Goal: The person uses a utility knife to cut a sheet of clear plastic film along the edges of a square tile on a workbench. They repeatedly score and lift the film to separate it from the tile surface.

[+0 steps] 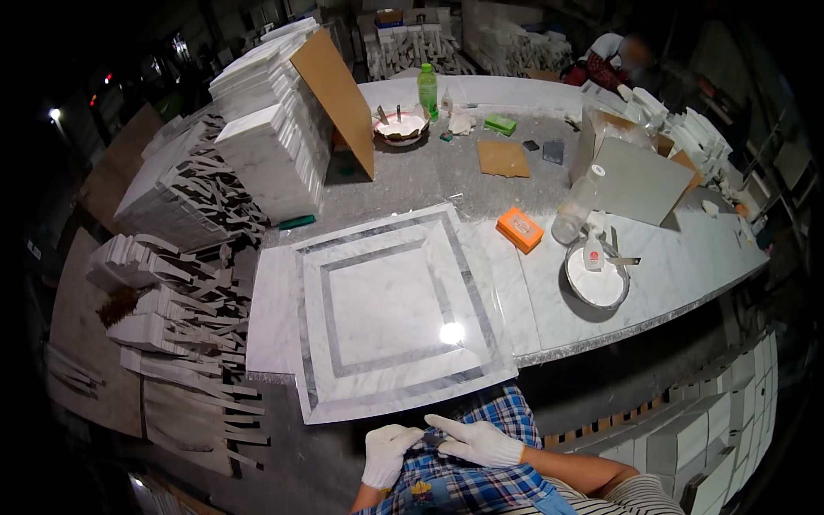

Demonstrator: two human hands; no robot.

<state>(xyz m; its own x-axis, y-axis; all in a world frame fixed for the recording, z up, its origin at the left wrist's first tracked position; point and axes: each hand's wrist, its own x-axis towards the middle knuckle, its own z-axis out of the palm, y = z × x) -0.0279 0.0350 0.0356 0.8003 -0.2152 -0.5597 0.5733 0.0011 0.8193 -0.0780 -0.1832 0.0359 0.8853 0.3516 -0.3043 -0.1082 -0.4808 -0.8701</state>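
My left hand point(390, 452), in a white knit glove, is closed at the front of my lap. Its fingertips pinch one side of a small dark grey flat piece point(433, 439), whose kind I cannot make out. From the other side my right hand point(487, 443), gloved too, grips the piece, with a finger reaching over toward the left hand. Just beyond the hands lies a polished white marble panel point(386, 313) with two grey inlaid frames. Its near edge juts out over the bench edge, and a lamp reflects on it.
An orange box point(519, 229) and a bowl of white paste point(594, 286) with a small bottle and spatula stand right of the panel. Behind are a green bottle point(427, 90), another bowl point(401, 130) and a cardboard carton point(631, 167). Stacked marble tiles point(275, 159) rise at left.
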